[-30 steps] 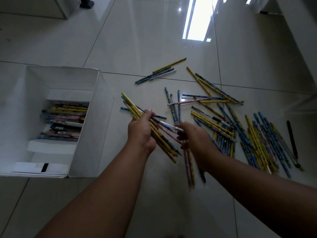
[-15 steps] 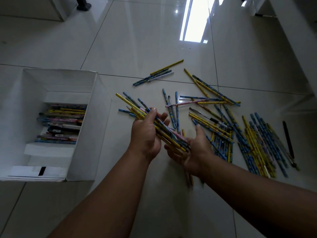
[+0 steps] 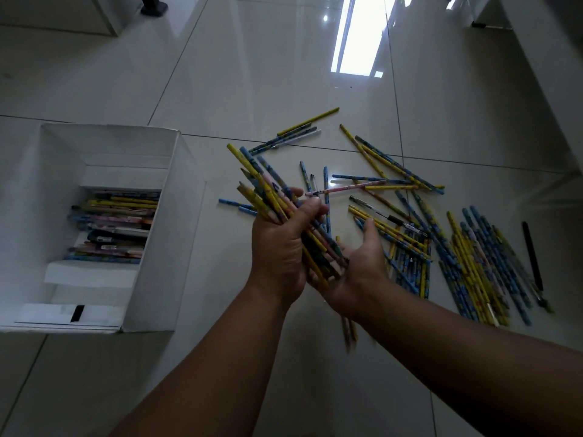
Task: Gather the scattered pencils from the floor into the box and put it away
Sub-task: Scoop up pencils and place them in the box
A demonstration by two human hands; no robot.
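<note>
Many pencils (image 3: 262, 184) fill the left grip (image 3: 284, 247); the right grip (image 3: 359, 263), spread loosely beneath, should square their ends before tipping them into the box (image 3: 176, 231).

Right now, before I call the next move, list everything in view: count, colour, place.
box: one, white, open, on the floor at left
boxed pencils: many, mixed colours, lying flat inside the box
held bundle: many, yellow, blue and pink, raised at centre
scattered pencils: dozens, mostly yellow and blue, on the floor at right
black pen: one, black, at the scatter's right edge
floor: one, glossy pale tiles, under everything
furniture foot: one, dark, top left
left grip: one, wrapped round the bundle's middle
right grip: one, palm open under the bundle's lower ends
</note>
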